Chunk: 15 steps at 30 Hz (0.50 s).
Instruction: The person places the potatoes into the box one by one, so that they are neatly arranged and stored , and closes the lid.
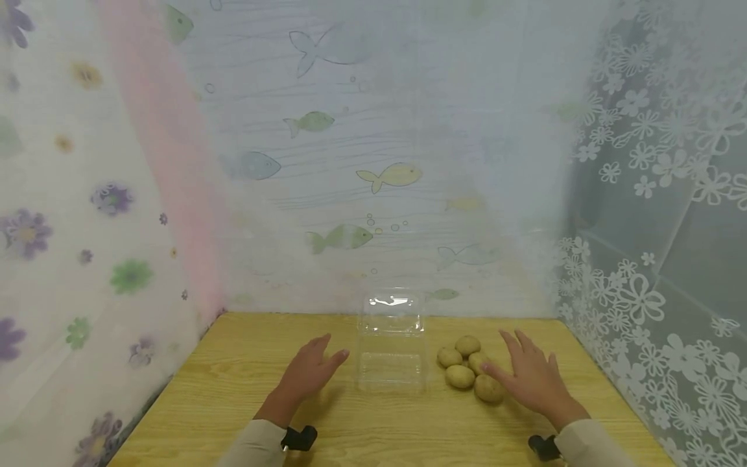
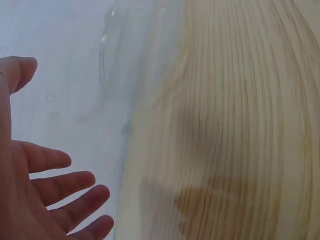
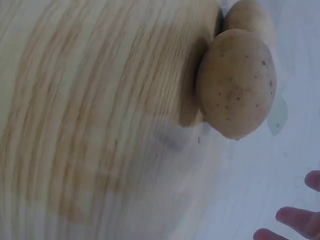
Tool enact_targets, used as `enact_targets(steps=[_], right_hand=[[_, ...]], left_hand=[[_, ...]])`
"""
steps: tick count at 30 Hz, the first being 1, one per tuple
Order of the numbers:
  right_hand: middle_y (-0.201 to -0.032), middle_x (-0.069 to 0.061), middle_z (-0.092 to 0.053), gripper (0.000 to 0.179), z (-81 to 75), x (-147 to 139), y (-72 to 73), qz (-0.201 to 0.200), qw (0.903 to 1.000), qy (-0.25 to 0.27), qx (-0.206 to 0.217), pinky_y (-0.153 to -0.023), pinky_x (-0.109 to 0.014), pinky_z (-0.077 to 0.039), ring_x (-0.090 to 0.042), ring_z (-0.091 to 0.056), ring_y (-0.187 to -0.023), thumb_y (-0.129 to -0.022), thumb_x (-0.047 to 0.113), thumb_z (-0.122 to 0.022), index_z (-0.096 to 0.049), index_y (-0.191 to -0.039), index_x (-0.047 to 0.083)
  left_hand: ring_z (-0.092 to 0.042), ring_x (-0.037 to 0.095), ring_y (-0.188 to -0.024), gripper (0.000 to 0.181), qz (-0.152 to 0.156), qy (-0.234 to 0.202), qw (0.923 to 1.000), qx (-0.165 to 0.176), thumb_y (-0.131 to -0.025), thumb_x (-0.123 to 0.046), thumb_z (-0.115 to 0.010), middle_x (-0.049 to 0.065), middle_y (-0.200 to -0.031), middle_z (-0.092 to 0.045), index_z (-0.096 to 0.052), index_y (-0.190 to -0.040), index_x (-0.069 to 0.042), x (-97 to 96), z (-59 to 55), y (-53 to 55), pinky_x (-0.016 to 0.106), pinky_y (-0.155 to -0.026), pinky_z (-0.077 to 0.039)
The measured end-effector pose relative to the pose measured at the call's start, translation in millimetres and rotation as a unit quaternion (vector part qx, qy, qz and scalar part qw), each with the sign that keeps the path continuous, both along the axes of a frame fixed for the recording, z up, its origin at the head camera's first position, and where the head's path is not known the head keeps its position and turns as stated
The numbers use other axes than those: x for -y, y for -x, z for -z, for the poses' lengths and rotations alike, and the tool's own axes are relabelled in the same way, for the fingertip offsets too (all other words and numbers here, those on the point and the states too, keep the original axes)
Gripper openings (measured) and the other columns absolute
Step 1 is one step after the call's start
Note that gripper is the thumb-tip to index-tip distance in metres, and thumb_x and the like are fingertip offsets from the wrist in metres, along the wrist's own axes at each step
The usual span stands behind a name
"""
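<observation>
Several potatoes (image 1: pixel 460 377) lie in a cluster on the wooden table, right of a clear plastic box (image 1: pixel 391 373) whose lid (image 1: pixel 392 312) stands raised at the back. My right hand (image 1: pixel 533 377) hovers by the right side of the cluster, fingers spread, its thumb close to the potatoes; whether it touches one I cannot tell. A speckled potato (image 3: pixel 237 84) shows large in the right wrist view, with fingertips (image 3: pixel 299 220) apart from it. Left of the box, my left hand (image 1: pixel 307 371) is held with fingers extended and nothing in it. The left wrist view shows those fingers (image 2: pixel 64 186) loosely spread.
The wood-grain table (image 1: pixel 245 363) is enclosed by a fish-print curtain (image 1: pixel 327 272) at the back, a flowered sheet (image 1: pixel 76 259) at left and a translucent flowered sheet (image 1: pixel 642 305) at right. Black straps with small devices (image 1: pixel 300 438) sit at both wrists.
</observation>
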State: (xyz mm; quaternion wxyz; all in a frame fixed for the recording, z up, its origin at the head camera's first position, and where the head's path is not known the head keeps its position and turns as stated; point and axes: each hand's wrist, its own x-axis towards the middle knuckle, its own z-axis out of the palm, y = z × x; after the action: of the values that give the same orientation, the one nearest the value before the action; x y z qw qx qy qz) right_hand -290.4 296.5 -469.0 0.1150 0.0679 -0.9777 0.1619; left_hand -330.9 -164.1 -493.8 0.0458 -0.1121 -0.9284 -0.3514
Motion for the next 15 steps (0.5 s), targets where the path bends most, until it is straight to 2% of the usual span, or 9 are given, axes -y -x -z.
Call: enact_targets(steps=[2, 6, 11, 15], right_hand=[[-0.160, -0.033, -0.033, 0.095, 2.6, 0, 1.1, 0.004, 0.9999, 0.012, 0.004, -0.098, -0.091, -0.016, -0.061, -0.038, -0.139, -0.097, 0.074, -0.050, -0.034, -0.160, 0.005], [-0.159, -0.032, -0.036, 0.094, 8.4, -1, 1.9, 0.011, 0.9989, 0.040, 0.020, -0.100, -0.088, -0.023, -0.058, -0.039, -0.140, -0.098, 0.072, -0.051, -0.034, -0.160, 0.003], [-0.158, -0.033, -0.035, 0.095, 8.7, -1, 0.6, 0.006, 0.9910, 0.124, 0.048, -0.099, -0.072, -0.044, -0.056, -0.045, -0.135, -0.098, 0.069, -0.055, -0.032, -0.160, 0.001], [-0.156, -0.032, -0.039, 0.092, 8.9, 0, 0.1, 0.003, 0.9829, 0.178, 0.048, -0.095, -0.062, -0.053, -0.054, -0.051, -0.132, -0.097, 0.065, -0.059, -0.034, -0.159, 0.002]], left_hand=[[-0.046, 0.045, -0.142, 0.091, 0.001, -0.031, 0.9995, 0.007, -0.099, -0.072, -0.049, 0.022, -0.159, -0.044, -0.038, -0.160, -0.005, -5.0, 3.0, 1.8, 0.065, -0.111, -0.040], [-0.063, 0.038, -0.121, 0.084, 0.004, -0.081, 0.9966, 0.016, -0.099, -0.062, -0.059, 0.022, -0.145, -0.056, -0.043, -0.156, -0.002, -13.5, 7.2, 4.0, 0.055, -0.093, -0.056], [-0.071, 0.032, -0.106, 0.078, -0.003, -0.136, 0.9896, 0.046, -0.099, -0.050, -0.067, 0.021, -0.137, -0.062, -0.046, -0.154, 0.000, -22.9, 9.3, 4.4, 0.046, -0.082, -0.060], [-0.074, 0.028, -0.089, 0.078, -0.009, -0.200, 0.9771, 0.072, -0.098, -0.045, -0.071, 0.023, -0.138, -0.060, -0.044, -0.154, 0.002, -29.7, 8.7, 0.8, 0.040, -0.074, -0.062]])
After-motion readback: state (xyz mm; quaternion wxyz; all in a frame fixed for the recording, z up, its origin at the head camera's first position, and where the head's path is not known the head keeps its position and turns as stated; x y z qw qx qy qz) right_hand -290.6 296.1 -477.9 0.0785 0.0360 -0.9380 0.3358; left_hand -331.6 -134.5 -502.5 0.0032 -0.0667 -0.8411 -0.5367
